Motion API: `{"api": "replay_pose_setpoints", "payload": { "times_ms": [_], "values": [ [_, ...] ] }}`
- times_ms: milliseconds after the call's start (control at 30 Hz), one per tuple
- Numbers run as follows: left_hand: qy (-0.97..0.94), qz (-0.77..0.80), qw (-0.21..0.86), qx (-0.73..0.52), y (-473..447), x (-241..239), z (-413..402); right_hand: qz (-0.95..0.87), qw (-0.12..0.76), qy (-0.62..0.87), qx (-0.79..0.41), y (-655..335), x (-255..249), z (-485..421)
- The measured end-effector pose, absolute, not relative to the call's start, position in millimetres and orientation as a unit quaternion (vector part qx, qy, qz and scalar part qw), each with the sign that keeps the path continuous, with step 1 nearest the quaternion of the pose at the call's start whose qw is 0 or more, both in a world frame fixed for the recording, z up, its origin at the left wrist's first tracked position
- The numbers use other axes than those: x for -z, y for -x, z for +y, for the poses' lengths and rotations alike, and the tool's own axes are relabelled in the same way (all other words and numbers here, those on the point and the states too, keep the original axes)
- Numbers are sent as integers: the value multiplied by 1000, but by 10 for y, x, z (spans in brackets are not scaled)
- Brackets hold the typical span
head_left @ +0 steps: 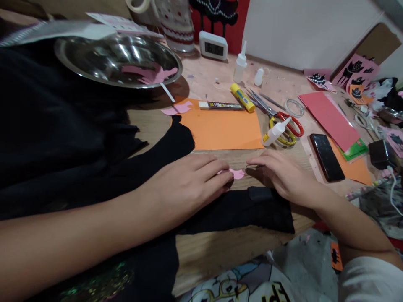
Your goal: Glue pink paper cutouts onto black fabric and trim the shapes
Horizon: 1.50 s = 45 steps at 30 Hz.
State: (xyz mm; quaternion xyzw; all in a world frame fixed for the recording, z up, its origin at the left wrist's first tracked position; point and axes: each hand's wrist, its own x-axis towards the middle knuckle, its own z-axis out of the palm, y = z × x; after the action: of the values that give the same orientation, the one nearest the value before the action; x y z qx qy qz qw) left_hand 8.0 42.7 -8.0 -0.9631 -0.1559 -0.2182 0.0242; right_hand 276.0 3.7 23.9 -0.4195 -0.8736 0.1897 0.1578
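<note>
Looks like a home craft corner. Wooden counter [208,256] heaped with black cloth [56,134] at 9 o'clock; orange paper [226,130] and glue bottle [240,70] at 1; glue stick [242,97], scissors [267,105], pink card [362,63] with black shapes at 2. Homey bits: patterned jug [176,21], small digital clock [213,45] at 12, phone [327,157] at 3, steel bowl [94,56] at 10.

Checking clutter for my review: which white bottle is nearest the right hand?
The slanted white bottle by the scissors; the other two stand upright, farther back.
</note>
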Motion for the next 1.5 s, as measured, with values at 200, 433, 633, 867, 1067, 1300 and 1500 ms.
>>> {"api": "replay_pose_setpoints", "payload": {
  "times_ms": [200, 433, 633, 867, 1067, 1300, 1500],
  "values": [
    [955, -223, -37, 192, -88, 70, 483, -850, 134, 465, -210, -2682, -100, 54],
    [946, -244, -99, 191, -95, 153, 522, -854, 132, 459, -205, -2653, -106, 94],
    [945, -238, -92, 206, -89, 132, 508, -890, 130, 418, -126, -2714, -202, -24],
    [941, -212, -100, 244, -92, 164, 497, -905, 92, 415, -35, -2802, -201, -146],
    [944, -199, -102, 244, -85, 154, 512, -902, 72, 423, -44, -2804, -210, -161],
    [944, -200, -98, 243, -77, 159, 504, -905, 56, 420, -43, -2821, -190, -183],
    [945, -201, -95, 240, -83, 159, 515, -906, 56, 418, -43, -2789, -174, -153]
  ]
}}
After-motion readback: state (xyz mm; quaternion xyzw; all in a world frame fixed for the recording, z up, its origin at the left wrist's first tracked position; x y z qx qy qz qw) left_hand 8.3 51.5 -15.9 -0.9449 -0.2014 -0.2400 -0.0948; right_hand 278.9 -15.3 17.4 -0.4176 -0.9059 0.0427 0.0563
